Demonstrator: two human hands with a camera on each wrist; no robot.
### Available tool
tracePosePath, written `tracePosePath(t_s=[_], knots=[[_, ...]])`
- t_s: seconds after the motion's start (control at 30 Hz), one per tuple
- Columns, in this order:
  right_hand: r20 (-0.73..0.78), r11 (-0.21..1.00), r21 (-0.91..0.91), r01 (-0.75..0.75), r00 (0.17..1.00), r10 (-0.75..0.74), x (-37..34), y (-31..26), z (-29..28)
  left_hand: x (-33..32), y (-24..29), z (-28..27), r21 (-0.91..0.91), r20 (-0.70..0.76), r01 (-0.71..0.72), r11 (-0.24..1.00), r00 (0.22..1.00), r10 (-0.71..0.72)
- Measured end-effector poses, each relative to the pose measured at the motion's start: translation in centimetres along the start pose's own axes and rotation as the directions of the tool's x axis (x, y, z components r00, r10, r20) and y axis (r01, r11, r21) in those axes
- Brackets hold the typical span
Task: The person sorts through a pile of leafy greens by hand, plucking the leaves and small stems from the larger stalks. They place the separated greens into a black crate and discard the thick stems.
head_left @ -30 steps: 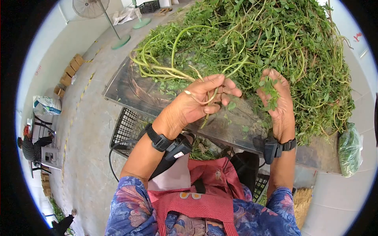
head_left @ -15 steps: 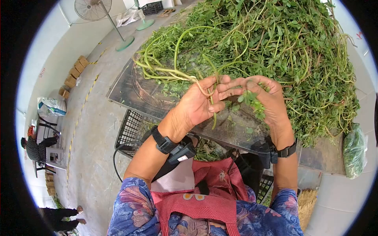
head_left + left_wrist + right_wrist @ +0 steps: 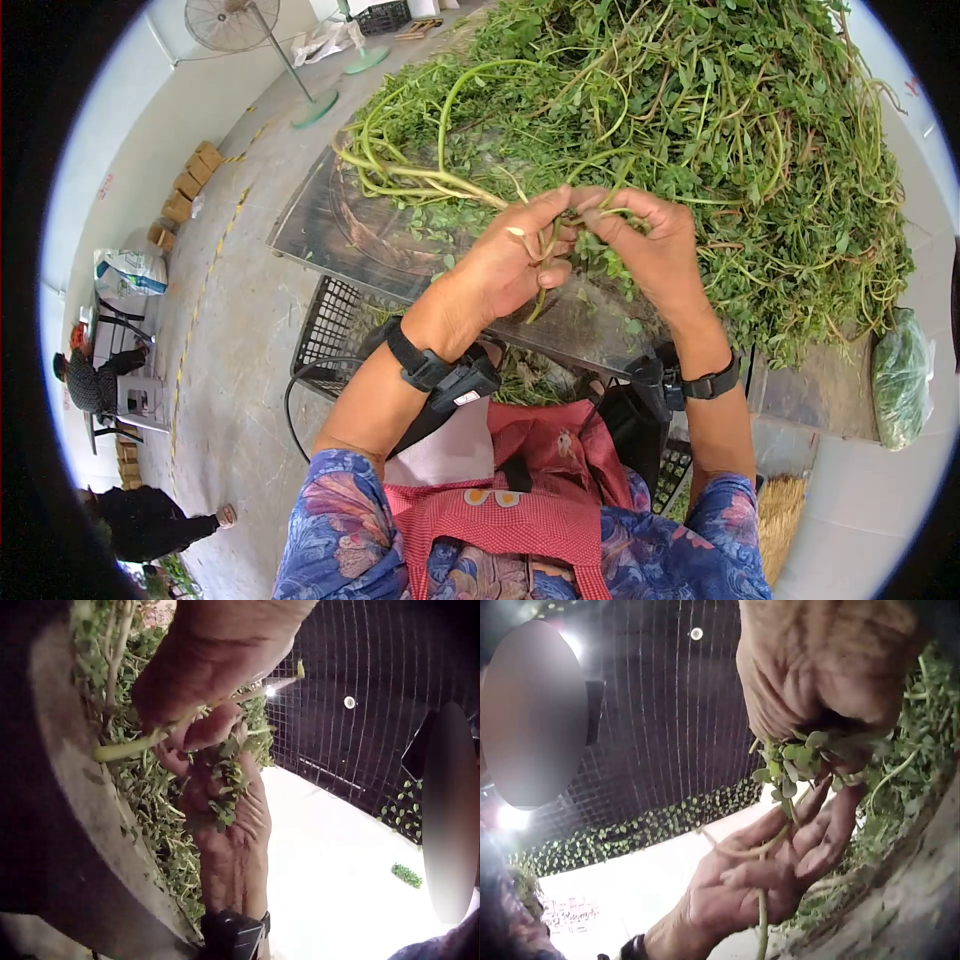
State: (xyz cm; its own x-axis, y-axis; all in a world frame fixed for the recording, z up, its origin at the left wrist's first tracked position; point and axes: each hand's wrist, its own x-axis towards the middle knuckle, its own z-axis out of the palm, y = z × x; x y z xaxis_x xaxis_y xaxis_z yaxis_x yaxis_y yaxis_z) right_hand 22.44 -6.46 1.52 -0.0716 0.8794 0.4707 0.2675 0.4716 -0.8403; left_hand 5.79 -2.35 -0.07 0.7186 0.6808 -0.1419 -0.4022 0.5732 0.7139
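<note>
Now that our right hand (image 3: 652, 243) has met our left hand (image 3: 503, 262), fingers gripping leafy sprigs (image 3: 801, 759) and a stem (image 3: 763, 915) respectively, we judge both share the work.

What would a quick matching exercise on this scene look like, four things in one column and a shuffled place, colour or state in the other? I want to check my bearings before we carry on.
Things
1. Fan
2. Bare stem
3. Apron
4. Pile of greens

Place, colour or state
A. Heaped on the table
B. Red
C. Standing on the floor
D. Held in the left grip

Right pairs: 1-C, 2-D, 3-B, 4-A
</note>
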Motion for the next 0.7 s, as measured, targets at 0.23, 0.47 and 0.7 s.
tracePosePath(t_s=[0.23, 0.47, 0.7], knots=[[-0.11, 0.951, 0.16, -0.264, 0.953, 0.283, 0.1, -0.5, -3.7, -0.4, 1.2, -0.3, 0.015, 0.189, 0.119, 0.993, 0.975, -0.12], [-0.049, 0.928, 0.242, -0.285, 0.951, 0.305, -0.1, 0.0, -3.2, -0.3, 0.7, 0.2, -0.063, 0.102, 0.028, 0.998, 0.995, -0.022], [-0.141, 0.95, -0.258, -0.179, 0.979, 0.146, -0.1, 1.3, -1.4, -0.2, 0.9, 0.1, -0.177, 0.159, 0.162, 0.971, 0.978, -0.134]])
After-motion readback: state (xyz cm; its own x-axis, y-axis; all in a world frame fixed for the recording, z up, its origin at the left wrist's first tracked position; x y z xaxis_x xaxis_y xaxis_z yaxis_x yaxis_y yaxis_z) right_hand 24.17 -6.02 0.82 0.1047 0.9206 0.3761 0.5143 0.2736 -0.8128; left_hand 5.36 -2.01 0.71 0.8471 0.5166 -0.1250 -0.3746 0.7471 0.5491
